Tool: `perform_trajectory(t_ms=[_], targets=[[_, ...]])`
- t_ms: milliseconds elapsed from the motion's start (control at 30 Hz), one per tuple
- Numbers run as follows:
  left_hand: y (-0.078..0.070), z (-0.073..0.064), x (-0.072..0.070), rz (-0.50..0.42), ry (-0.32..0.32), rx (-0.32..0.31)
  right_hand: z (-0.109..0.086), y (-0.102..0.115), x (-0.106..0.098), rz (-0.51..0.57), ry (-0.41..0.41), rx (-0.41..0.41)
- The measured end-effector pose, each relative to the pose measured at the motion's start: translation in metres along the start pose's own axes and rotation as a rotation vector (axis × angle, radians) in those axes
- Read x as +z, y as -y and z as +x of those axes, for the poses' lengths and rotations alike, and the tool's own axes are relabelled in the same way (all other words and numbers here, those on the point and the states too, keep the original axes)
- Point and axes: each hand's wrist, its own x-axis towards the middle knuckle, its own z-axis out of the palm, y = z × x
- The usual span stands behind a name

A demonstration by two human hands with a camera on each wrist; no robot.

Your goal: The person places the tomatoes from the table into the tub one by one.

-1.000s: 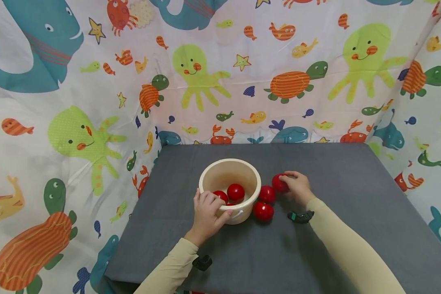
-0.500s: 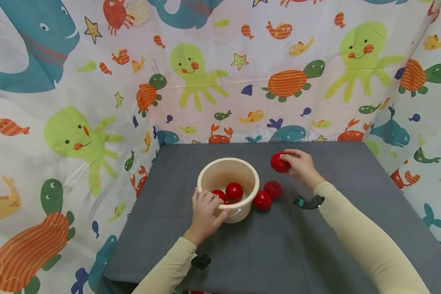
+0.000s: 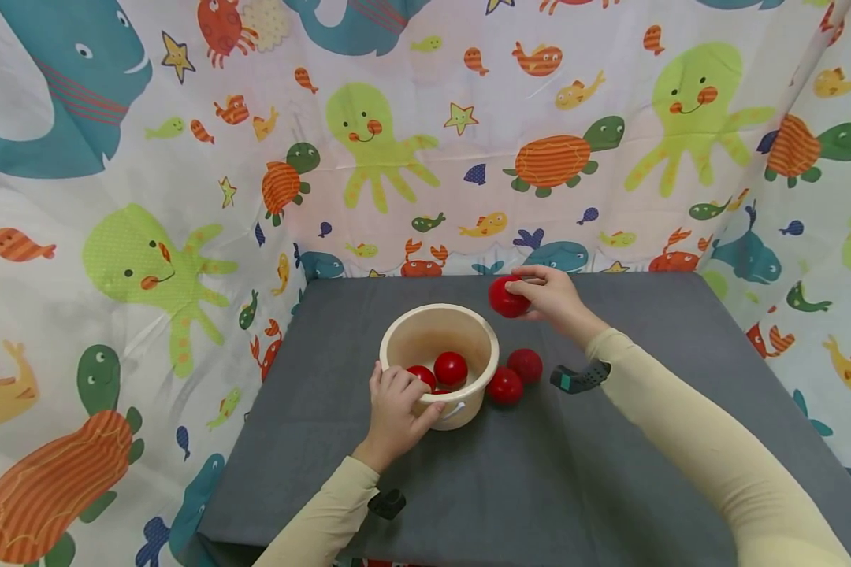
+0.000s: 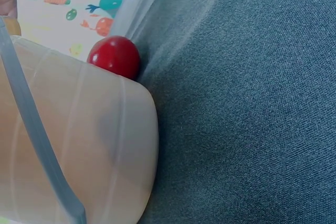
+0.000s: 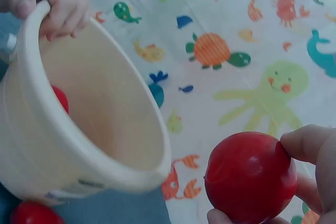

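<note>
A cream bucket (image 3: 436,331) stands on the grey table with several red balls (image 3: 451,368) inside. My left hand (image 3: 397,405) grips its near left rim, fingers over the edge. My right hand (image 3: 555,303) pinches a shiny red ball (image 3: 507,297) by its sides, raised beyond the bucket's far right rim. The right wrist view shows the held ball (image 5: 251,177) between thumb and fingers, apart from the bucket (image 5: 100,98). Two more red balls lie right of the bucket, a nearer ball (image 3: 505,386) close against its wall and a farther ball (image 3: 525,365) beside that.
A dark grey cloth covers the table (image 3: 645,441). Behind it and along both sides hangs a curtain (image 3: 461,87) printed with sea animals. A grey bucket handle (image 4: 39,124) hangs down the bucket's side in the left wrist view.
My right hand has lifted a red ball off the table and carried it up, away from me and then left towards the bucket. My left hand has stayed on the rim.
</note>
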Motion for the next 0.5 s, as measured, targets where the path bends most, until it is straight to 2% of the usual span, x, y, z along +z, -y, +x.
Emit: perform_trajectory(t_ms=[500], targets=[[-0.001,0.000,-0.001,-0.006,0.013,-0.013,0.001,0.013,0.061,-0.008,0.101,-0.038]])
